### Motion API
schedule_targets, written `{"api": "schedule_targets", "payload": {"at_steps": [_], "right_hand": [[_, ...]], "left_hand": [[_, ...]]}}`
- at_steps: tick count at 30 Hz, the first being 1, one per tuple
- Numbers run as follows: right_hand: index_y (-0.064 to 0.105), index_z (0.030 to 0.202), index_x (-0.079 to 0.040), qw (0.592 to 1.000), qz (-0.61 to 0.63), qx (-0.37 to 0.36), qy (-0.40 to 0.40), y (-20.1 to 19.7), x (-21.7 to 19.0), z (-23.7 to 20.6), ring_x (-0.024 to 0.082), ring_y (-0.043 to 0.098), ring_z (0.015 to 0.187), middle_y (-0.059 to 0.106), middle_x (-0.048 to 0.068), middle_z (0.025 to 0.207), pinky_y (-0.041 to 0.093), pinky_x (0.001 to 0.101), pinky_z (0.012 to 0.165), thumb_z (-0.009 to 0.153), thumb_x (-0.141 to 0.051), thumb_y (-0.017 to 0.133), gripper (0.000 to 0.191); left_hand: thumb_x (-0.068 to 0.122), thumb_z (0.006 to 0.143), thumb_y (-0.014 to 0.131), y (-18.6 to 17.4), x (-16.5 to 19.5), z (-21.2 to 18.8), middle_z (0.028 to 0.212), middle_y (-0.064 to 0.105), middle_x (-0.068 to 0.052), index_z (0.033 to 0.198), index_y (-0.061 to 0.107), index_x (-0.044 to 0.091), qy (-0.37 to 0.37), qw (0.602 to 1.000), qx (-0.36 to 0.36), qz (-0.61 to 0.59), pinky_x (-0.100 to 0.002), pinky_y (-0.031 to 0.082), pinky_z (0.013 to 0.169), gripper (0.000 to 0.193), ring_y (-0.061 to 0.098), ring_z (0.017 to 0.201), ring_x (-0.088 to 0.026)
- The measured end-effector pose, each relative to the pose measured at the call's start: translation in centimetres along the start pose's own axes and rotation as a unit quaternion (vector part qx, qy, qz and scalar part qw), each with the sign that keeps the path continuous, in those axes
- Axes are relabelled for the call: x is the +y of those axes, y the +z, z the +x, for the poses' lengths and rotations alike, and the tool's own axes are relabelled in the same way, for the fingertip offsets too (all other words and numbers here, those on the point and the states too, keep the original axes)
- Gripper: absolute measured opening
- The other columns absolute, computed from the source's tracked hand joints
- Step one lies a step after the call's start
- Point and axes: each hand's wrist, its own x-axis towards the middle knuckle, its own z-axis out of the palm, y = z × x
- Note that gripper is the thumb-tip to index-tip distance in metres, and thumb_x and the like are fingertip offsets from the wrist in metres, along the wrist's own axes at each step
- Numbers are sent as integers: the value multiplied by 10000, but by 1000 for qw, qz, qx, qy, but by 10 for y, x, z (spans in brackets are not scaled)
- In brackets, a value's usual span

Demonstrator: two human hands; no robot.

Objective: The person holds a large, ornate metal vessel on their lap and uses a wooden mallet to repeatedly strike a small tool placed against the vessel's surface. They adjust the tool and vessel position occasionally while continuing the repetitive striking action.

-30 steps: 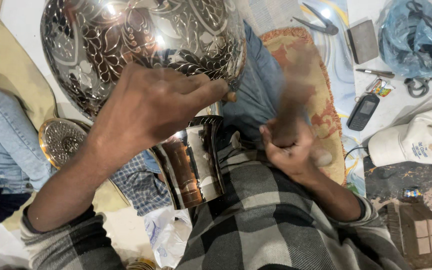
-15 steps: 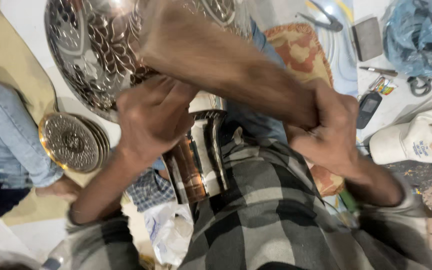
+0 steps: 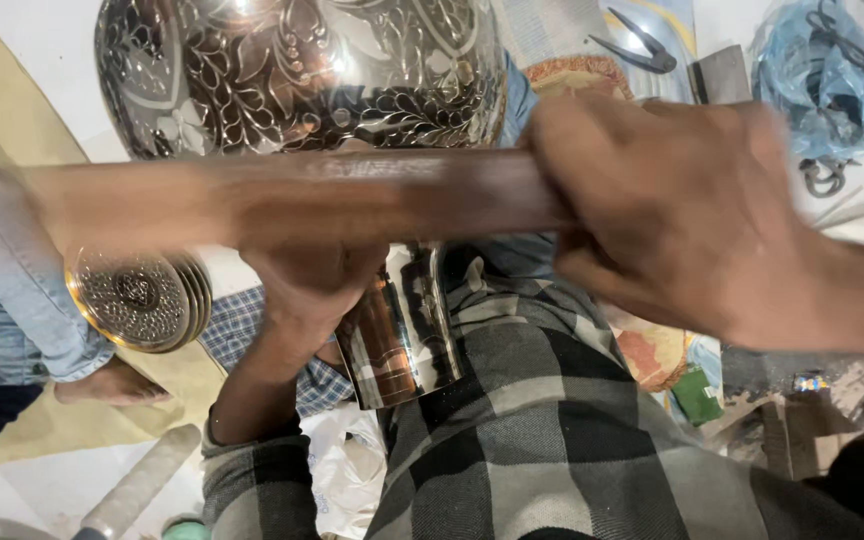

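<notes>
A: What's the big thing?
B: An embossed silver vessel (image 3: 302, 75), just above both hands, its neck (image 3: 402, 330) running down beside the left hand (image 3: 307, 285).
A: And the work?
B: Looks like hammering. The right hand (image 3: 672, 215) is closed around a blurred wooden handle (image 3: 282, 200); the left braces below it, its grip hidden.
A: Next?
B: Likely a steady, aimed stroke; a small embossed lid (image 3: 137, 300) sits left.

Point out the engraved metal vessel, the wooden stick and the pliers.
engraved metal vessel (image 3: 292, 75), head view, on its patterned belly.
wooden stick (image 3: 352, 195), head view, mid-shaft.
pliers (image 3: 642, 50), head view, near the pivot.
</notes>
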Motion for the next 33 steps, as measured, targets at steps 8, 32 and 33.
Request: {"api": "schedule_targets", "payload": {"at_steps": [8, 32, 33], "right_hand": [[586, 1001, 4, 996, 77, 26, 47, 5, 5, -7, 181, 495, 476, 547, 48, 632, 378, 349, 404, 761, -115, 736, 307], [614, 950, 10, 999, 13, 51, 7, -4, 8, -4, 172, 573, 508, 649, 73, 683, 427, 348, 414, 713, -47, 708, 261], [612, 962, 14, 998, 4, 67, -13, -10, 5, 2, 175, 565, 502, 628, 73, 666, 427, 348, 416, 751, -42, 722, 244]], "left_hand": [[-72, 746, 613, 6, 2, 16, 684, 668, -65, 937, 716, 21, 17, 979, 77, 188, -294, 536, 484, 237, 609, 542, -157], [-2, 811, 704, 11, 17, 16, 770, 695, -50, 1116, 683, 64, 57, 968, 98, 224, -324, 527, 558, 313, 608, 567, -126], [27, 835, 748, 12, 16, 16, 775, 721, -50, 1042, 672, 66, 66, 969, 98, 219, -321, 558, 580, 224, 619, 570, -125]]}}
